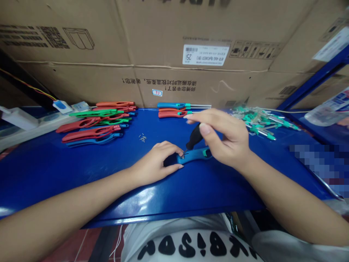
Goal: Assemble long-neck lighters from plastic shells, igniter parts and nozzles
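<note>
- The blue lighter handle [194, 155] lies on the blue tabletop [207, 189], near the middle, in front of the person.
- Its long axis runs from left to right, with the right end slightly farther from the person. The green trigger [206, 153] is toward this right end, close to the right hand [227, 136].
- The left hand [152, 163] is closed on the left end of the handle, with the index fingertip at this end and the thumb along the nearer side.
- The right hand is clamped on a black screwdriver [195, 137]. Its grip leans up and to the right, and its shaft goes down to the left part of the handle. If the tip sits in a screw, I cannot tell.
- Between the handle and the front edge of the tabletop there is a wide strip of open room.
- On the far side, the room is shorter: three lighters [172, 109] lie side by side there, metal tubes pointing right, before the cardboard [163, 43].
- Small screws [143, 138] are scattered just beyond the left hand.
- At the far left, coloured handle shells [87, 132] lie in a pile, mostly lengthwise left to right, near a white power strip [45, 123].
- At the far right, a heap of green-and-metal tube parts [263, 125] limits the room beyond the right hand.
</note>
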The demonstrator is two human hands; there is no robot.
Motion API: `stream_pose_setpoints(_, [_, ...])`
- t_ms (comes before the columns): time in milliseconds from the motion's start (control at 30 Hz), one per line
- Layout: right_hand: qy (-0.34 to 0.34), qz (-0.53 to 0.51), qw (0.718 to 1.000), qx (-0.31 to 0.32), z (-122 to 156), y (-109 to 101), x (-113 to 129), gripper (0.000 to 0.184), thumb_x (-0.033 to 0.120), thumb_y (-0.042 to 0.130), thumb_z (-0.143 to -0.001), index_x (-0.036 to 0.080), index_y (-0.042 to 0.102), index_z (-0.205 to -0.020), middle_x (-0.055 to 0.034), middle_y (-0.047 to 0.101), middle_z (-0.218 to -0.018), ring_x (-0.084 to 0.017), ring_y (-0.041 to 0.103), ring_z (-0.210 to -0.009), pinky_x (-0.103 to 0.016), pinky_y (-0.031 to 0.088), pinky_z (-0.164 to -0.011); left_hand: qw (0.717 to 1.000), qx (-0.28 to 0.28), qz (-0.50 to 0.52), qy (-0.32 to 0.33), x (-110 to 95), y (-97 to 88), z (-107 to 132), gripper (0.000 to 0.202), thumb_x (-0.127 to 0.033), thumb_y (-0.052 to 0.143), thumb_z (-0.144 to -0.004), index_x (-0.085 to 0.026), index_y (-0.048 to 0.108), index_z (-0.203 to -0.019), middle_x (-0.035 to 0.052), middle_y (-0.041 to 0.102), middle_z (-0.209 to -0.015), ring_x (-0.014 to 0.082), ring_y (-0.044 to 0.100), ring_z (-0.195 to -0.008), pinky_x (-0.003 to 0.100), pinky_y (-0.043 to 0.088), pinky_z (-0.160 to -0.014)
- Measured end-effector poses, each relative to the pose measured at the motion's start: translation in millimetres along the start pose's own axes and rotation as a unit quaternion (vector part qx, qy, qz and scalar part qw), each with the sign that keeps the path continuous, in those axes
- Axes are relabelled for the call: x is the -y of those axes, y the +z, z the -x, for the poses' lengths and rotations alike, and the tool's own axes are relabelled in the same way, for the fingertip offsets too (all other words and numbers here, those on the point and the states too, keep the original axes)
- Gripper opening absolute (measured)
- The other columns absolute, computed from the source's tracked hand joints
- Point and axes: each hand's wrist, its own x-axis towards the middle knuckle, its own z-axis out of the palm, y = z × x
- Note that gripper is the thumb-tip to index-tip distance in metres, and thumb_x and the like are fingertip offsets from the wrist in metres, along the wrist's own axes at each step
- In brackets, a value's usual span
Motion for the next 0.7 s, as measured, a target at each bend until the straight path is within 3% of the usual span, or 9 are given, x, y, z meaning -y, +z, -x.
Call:
stream_pose_setpoints(100, [0.066,-0.076,0.994,0.050,0.4,0.7,0.0,0.035,0.030,0.042,-0.106,0.026,0.066,-0.131,-0.0050,0.075,-0.113,-0.012,0.068,-0.068,-0.028,0.058,-0.061,1.000,0.000,0.002,-0.002,-0.1,0.0,0.2,0.021,-0.033,0.070,-0.092,-0.023,0.064,-0.110,0.0030,0.070,-0.114,0.0225,0.061,-0.111,0.041,0.045,-0.101])
stream_pose_setpoints(167, [0.061,-0.061,0.995,0.042,0.7,0.6,-2.2,0.030,0.034,0.051,-0.103,0.026,0.069,-0.126,-0.0038,0.077,-0.101,-0.012,0.066,-0.065,-0.027,0.057,-0.059,1.000,0.000,0.001,-0.003,-0.3,0.0,0.1,0.020,-0.033,0.069,-0.092,-0.023,0.064,-0.110,0.0033,0.070,-0.114,0.0230,0.061,-0.111,0.041,0.045,-0.101])
stream_pose_setpoints(267, [-0.001,0.018,1.000,-0.008,1.7,-0.5,-6.4,0.022,0.037,0.068,-0.093,0.027,0.075,-0.111,-0.0038,0.076,-0.091,-0.017,0.068,-0.073,-0.033,0.059,-0.069,1.000,0.003,0.000,-0.003,-0.6,-0.1,-0.3,0.020,-0.031,0.069,-0.092,-0.023,0.064,-0.110,0.0042,0.070,-0.115,0.0236,0.061,-0.113,0.042,0.045,-0.101])
stream_pose_setpoints(333, [-0.010,0.022,1.000,-0.003,2.6,-0.6,-7.1,0.025,0.037,0.061,-0.098,0.027,0.074,-0.117,-0.0053,0.076,-0.099,-0.018,0.069,-0.077,-0.034,0.059,-0.073,1.000,0.004,0.001,-0.002,-0.4,-0.2,-0.6,0.021,-0.032,0.069,-0.092,-0.023,0.064,-0.111,0.0040,0.070,-0.115,0.0233,0.061,-0.112,0.042,0.045,-0.101])
stream_pose_setpoints(400, [0.024,-0.029,0.999,0.034,3.1,0.4,-5.4,0.034,0.033,0.046,-0.105,0.027,0.066,-0.131,-0.0062,0.075,-0.111,-0.015,0.068,-0.072,-0.031,0.059,-0.067,1.000,0.003,0.003,-0.002,-0.1,0.0,-0.6,0.022,-0.033,0.070,-0.092,-0.023,0.064,-0.111,0.0036,0.070,-0.115,0.0229,0.061,-0.111,0.041,0.045,-0.101])
stream_pose_setpoints(467, [0.057,-0.070,0.994,0.063,2.9,2.1,-2.8,0.036,0.030,0.042,-0.106,0.026,0.062,-0.135,-0.0054,0.074,-0.112,-0.011,0.065,-0.063,-0.027,0.056,-0.060,1.000,0.001,0.002,-0.002,0.2,0.2,-0.3,0.022,-0.033,0.070,-0.092,-0.023,0.064,-0.110,0.0033,0.070,-0.114,0.0229,0.061,-0.111,0.041,0.045,-0.101])
stream_pose_setpoints(600, [0.019,0.014,1.000,-0.004,1.2,3.6,-0.8,0.021,0.037,0.070,-0.092,0.024,0.074,-0.108,-0.0037,0.075,-0.094,-0.014,0.065,-0.068,-0.029,0.056,-0.066,1.000,0.003,0.000,0.000,-0.1,0.4,0.0,0.021,-0.031,0.070,-0.092,-0.023,0.063,-0.110,0.0030,0.070,-0.114,0.0224,0.061,-0.112,0.041,0.045,-0.101])
stream_pose_setpoints(700, [0.068,-0.013,0.998,-0.002,0.0,2.7,-3.6,0.027,0.037,0.059,-0.100,0.025,0.071,-0.120,-0.0040,0.075,-0.103,-0.011,0.063,-0.061,-0.027,0.057,-0.063,1.000,0.004,0.001,-0.001,-0.4,0.2,-0.1,0.021,-0.031,0.070,-0.093,-0.023,0.063,-0.110,0.0038,0.069,-0.116,0.0226,0.061,-0.112,0.041,0.044,-0.102])
